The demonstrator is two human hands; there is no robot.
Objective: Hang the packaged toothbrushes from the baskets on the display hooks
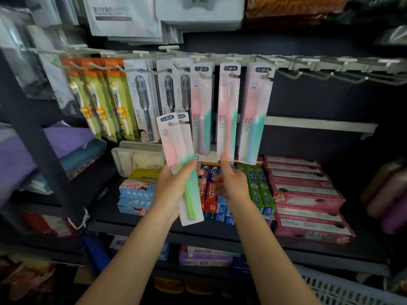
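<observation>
My left hand (171,188) grips a small stack of pink-and-green packaged toothbrushes (176,146), held upright in front of the shelf. My right hand (231,181) reaches up with a finger touching the bottom edge of a hanging pink toothbrush pack (228,111). Two more packs of the same kind, one (201,106) to its left and one (255,111) to its right, hang on neighbouring display hooks. Further right along the rail several hooks (330,75) are bare.
Grey toothbrush packs (143,100) and orange-green packs (103,95) hang at the left. Toothpaste boxes (304,194) fill the shelf below the hooks. A white plastic basket (352,291) shows at the bottom right. Folded purple cloth (33,150) lies on the left shelf.
</observation>
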